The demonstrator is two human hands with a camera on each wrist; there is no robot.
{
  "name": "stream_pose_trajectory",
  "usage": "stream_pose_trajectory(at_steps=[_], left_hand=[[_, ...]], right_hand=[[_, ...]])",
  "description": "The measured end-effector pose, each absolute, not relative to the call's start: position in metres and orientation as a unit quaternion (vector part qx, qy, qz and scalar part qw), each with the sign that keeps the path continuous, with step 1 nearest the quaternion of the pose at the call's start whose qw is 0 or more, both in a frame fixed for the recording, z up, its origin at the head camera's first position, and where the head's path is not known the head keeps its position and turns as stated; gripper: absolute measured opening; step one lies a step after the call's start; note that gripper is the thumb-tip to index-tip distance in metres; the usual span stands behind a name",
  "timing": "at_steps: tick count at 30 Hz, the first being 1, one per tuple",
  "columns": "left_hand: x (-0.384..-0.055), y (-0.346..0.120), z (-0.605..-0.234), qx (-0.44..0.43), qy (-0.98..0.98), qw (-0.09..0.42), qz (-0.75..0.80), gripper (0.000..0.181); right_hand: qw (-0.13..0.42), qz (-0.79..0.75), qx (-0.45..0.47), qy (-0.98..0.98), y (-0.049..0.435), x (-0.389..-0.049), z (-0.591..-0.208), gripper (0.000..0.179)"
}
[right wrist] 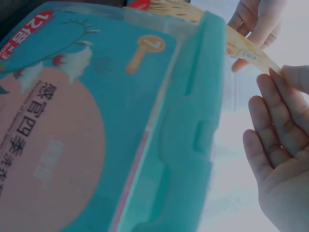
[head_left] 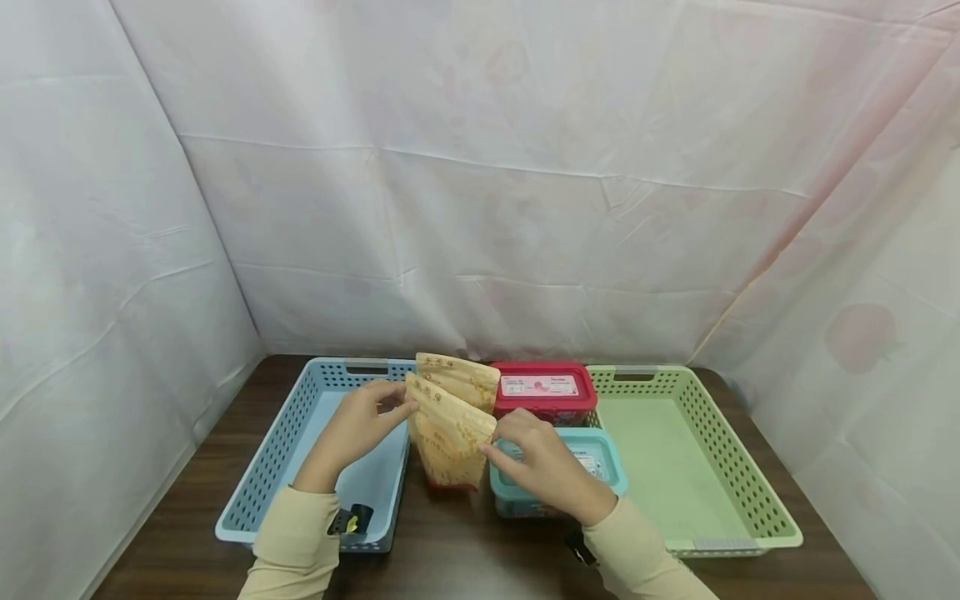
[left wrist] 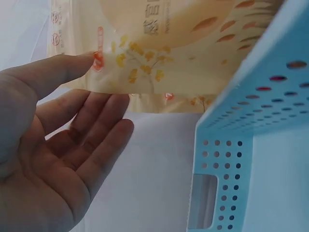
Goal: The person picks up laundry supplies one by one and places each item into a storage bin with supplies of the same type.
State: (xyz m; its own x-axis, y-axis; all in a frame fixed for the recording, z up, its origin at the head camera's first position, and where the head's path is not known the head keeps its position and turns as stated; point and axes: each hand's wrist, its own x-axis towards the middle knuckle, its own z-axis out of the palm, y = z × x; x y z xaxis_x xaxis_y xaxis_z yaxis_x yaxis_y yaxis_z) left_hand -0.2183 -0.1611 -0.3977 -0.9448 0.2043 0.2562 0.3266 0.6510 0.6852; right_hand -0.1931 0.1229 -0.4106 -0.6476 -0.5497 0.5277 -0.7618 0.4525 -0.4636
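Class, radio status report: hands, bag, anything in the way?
Left hand and right hand pinch front bag by top corners. Second bag close behind. Teal box alongside; nothing plainly blocking.

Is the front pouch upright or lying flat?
Upright. The left hand and right hand hold the front pouch near its top, red base lowermost.

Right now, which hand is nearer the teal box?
Right. The right hand is above the teal box, pinching the front bag by its right edge; the left hand is farther off, left of the box, at the bag's left edge.
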Motion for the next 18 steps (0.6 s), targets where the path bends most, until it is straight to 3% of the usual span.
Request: stream_pose_trajectory(at_steps=[9, 18], left_hand=[[-0.221, -0.161, -0.388, -0.146, -0.88, 0.118, -0.437, 0.043], [-0.218, -0.16, -0.383, -0.101, -0.863, 0.11, -0.482, 0.05]], right_hand=[[0.225, 0.358, 0.417, -0.805, 0.123, -0.198, -0.403, 0.011], [0.225, 0.371, 0.417, -0.799, 0.122, -0.198, -0.395, 0.011]])
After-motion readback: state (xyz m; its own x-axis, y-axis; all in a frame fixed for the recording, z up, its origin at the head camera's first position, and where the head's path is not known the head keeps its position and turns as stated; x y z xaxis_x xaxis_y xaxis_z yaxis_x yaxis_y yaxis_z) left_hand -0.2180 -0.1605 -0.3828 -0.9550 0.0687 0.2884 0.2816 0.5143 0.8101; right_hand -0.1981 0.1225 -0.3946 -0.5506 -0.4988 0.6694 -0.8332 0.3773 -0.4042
